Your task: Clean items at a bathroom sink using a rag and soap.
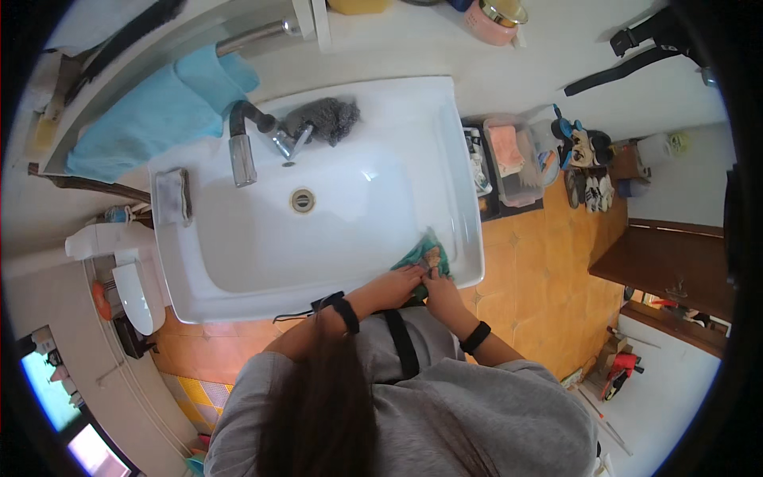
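My left hand (402,280) and my right hand (438,285) meet at the near right corner of the white washbasin (270,254). Both are closed on a crumpled green cloth (415,253), which lies over the basin's inner slope and rim. A small brownish patch shows among its folds; whether it belongs to the cloth I cannot make out. The fingertips are partly hidden in the fabric. Toward the back of the basin stands a chrome faucet (288,145), with a dark grey mesh scrubber (330,121) against it. The drain (303,200) lies uncovered.
A folded cloth (172,197) rests on the basin's left ledge. Behind it, a blue towel (159,119) hangs from a rail. Right of the basin are a clear plastic bin (517,171) and several shoes (592,191). A toilet (137,294) stands at left.
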Demonstrator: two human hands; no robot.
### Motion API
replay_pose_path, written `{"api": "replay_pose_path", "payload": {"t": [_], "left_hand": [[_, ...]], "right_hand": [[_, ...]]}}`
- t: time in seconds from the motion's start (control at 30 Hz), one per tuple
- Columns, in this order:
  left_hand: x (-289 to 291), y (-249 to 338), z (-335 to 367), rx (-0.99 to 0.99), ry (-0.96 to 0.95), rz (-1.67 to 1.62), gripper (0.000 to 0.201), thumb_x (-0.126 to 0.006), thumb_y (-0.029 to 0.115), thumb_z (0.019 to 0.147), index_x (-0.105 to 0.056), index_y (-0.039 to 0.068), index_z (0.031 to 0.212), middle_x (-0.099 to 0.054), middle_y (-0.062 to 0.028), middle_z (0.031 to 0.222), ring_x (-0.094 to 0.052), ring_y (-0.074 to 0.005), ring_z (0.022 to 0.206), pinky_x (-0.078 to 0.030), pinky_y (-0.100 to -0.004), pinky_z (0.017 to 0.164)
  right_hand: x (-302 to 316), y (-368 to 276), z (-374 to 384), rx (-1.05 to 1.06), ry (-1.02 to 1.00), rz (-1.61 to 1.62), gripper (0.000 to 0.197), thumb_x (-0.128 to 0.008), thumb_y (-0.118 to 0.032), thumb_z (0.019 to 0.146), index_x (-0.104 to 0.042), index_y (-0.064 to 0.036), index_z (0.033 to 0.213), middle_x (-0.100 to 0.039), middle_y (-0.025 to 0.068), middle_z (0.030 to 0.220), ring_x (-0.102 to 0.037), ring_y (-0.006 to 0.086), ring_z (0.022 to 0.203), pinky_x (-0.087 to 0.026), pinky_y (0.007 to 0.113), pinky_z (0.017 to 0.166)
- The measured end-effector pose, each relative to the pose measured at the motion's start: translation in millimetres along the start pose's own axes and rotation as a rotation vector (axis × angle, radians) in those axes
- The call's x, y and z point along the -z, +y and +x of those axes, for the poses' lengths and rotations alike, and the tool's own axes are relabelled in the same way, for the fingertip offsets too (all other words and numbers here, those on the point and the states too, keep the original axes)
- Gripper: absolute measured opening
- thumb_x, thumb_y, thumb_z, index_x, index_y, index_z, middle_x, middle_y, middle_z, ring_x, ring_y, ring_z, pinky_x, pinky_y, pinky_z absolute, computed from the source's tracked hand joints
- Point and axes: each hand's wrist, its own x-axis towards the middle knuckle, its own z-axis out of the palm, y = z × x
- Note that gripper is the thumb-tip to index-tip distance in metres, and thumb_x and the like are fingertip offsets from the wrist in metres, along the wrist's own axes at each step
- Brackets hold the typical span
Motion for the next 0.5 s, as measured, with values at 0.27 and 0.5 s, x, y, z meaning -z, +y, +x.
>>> {"api": "replay_pose_path", "payload": {"t": [0.27,0.5], "left_hand": [[-52,10,54,0.075,0.219,0.041,0.038,-0.049,0.011,0.080,-0.043,-0.004,0.115,-0.039,-0.0230,0.127,-0.035,-0.0365,0.120,-0.026,-0.0434,0.102],[-57,9,14,-0.024,0.347,0.000,0.038,-0.049,0.005,0.077,-0.045,-0.003,0.114,-0.042,-0.0186,0.126,-0.037,-0.0314,0.120,-0.027,-0.0402,0.102]], "right_hand": [[4,65,-10,0.119,0.249,0.004,0.054,-0.051,0.004,0.070,-0.045,-0.0080,0.122,-0.035,0.0210,0.130,-0.030,0.0374,0.123,-0.023,0.045,0.103],[-9,32,-27,0.096,0.153,-0.138,0.054,-0.050,0.000,0.074,-0.039,-0.0057,0.127,-0.033,0.0253,0.130,-0.035,0.0397,0.117,-0.024,0.047,0.101]]}}
